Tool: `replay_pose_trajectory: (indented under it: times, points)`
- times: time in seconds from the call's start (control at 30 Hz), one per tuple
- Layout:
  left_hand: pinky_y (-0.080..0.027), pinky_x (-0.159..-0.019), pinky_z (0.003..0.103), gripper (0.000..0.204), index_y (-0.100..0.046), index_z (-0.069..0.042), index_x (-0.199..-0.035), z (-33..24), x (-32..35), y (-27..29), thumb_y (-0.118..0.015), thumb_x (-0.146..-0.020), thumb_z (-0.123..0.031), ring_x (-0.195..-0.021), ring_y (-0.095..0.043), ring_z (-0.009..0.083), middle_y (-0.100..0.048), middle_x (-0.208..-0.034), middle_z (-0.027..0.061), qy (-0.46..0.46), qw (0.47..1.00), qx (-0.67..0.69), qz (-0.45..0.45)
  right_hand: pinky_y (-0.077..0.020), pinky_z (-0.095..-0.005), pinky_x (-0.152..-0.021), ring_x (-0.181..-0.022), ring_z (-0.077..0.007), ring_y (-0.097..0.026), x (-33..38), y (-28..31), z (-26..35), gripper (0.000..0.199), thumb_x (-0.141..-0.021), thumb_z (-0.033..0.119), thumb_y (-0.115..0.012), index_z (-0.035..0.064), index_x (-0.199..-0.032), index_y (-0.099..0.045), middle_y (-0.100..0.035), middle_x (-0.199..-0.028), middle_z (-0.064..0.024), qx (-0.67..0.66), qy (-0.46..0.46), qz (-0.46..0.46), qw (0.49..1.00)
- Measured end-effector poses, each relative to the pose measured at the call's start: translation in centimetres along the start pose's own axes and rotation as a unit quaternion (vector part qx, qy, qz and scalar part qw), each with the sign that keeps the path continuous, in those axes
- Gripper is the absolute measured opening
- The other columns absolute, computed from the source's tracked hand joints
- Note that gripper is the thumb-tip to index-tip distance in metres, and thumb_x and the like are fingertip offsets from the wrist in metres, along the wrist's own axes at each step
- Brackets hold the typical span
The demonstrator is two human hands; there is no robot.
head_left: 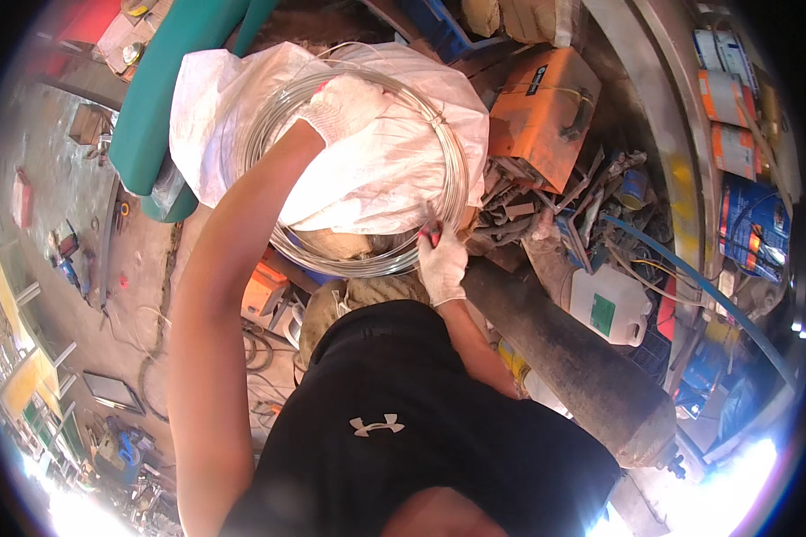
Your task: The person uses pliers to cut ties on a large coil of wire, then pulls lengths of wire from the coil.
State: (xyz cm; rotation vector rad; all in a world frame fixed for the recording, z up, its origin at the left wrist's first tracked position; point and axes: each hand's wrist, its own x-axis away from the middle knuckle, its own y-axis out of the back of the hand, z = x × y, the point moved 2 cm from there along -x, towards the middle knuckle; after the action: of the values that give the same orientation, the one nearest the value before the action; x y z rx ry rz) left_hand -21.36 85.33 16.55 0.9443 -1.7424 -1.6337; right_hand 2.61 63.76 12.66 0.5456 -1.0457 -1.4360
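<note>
Sacking of crinkled white plastic (376,183) lay within and around a round coil of silvery wire (458,170), apparently being worked at its near-right edge, the next move seemingly calling for steadiness. The white-gloved left hand (347,107) reached across, finger state unclear; the gloved right hand (443,268) gripped a small red-and-dark tool (433,235).

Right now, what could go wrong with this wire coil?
The wire coil could spring or shift, and its turns might scratch the bare left forearm reaching over it. The gloved right hand, at the coil's near right edge, might get pinched between turns. A stray strand could snag on the jumbled scrap metal to the right.
</note>
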Motion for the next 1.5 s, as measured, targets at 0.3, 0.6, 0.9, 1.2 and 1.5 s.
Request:
replay_pose_trajectory:
  times: [0.3, 0.6, 0.9, 1.2, 1.5]
  points:
    - [-0.06, -0.077, 0.044, 0.02, -0.071, -0.003, -0.099, 0.1, 0.0, 1.5, -0.056, -0.091, -0.013, -0.088, -0.074, 0.0318, -0.074, -0.091, 0.0167, -0.006, 0.996, -0.019, 0.09, -0.0553, -0.0459, -0.071, -0.078, -0.0364, -0.071, -3.3, 0.5, 1.0, 0.043, -0.084, 0.03, -0.076, 0.0065, -0.117, -0.061, -0.072, -0.084, -0.0156, 0.067, -0.029, -0.008, 0.997]
    - [-0.059, -0.071, 0.043, 0.022, -0.064, -0.006, -0.111, 2.3, 1.4, 1.4, -0.054, -0.092, -0.013, -0.086, -0.073, 0.03, -0.072, -0.091, 0.0153, 0.03, 0.991, -0.097, 0.088, -0.0556, -0.0487, -0.07, -0.077, -0.0389, -0.071, -4.5, 1.4, 2.5, 0.041, -0.087, 0.029, -0.074, 0.0057, -0.115, -0.055, -0.071, -0.084, -0.0186, 0.015, 0.047, -0.009, 0.999]
    - [-0.061, -0.07, 0.042, 0.022, -0.069, -0.008, -0.111, 1.3, 1.1, 1.4, -0.056, -0.095, -0.015, -0.087, -0.075, 0.0299, -0.075, -0.094, 0.0139, 0.082, 0.988, -0.057, 0.116, -0.0548, -0.0423, -0.069, -0.077, -0.0362, -0.07, -3.1, 3.7, 2.6, 0.027, -0.085, 0.01, -0.072, 0.0042, -0.11, -0.062, -0.07, -0.082, -0.0156, -0.037, 0.091, 0.104, 0.99]
    - [-0.052, -0.083, 0.049, 0.022, -0.066, -0.008, -0.108, -8.1, 11.2, 2.7, -0.058, -0.097, -0.025, -0.089, -0.069, 0.0366, -0.069, -0.092, 0.0173, 0.16, 0.938, 0.298, 0.08, -0.0529, -0.0371, -0.072, -0.077, -0.0295, -0.068, -1.4, 0.7, 0.2, 0.025, -0.083, 0.004, -0.072, 0.0034, -0.106, -0.062, -0.067, -0.085, -0.0142, -0.264, 0.103, 0.144, 0.948]
    - [-0.052, -0.087, 0.05, 0.042, -0.057, -0.012, -0.134, -20.9, 18.7, -1.8, -0.061, -0.096, -0.028, -0.108, -0.063, 0.0382, -0.065, -0.113, 0.0177, 0.278, 0.86, 0.408, 0.129, -0.0517, -0.042, -0.069, -0.075, -0.0329, -0.068, -2.9, -0.4, 0.0, 0.019, -0.084, 0.009, -0.071, 0.0017, -0.099, -0.062, -0.066, -0.078, -0.0163, -0.196, 0.13, 0.148, 0.961]
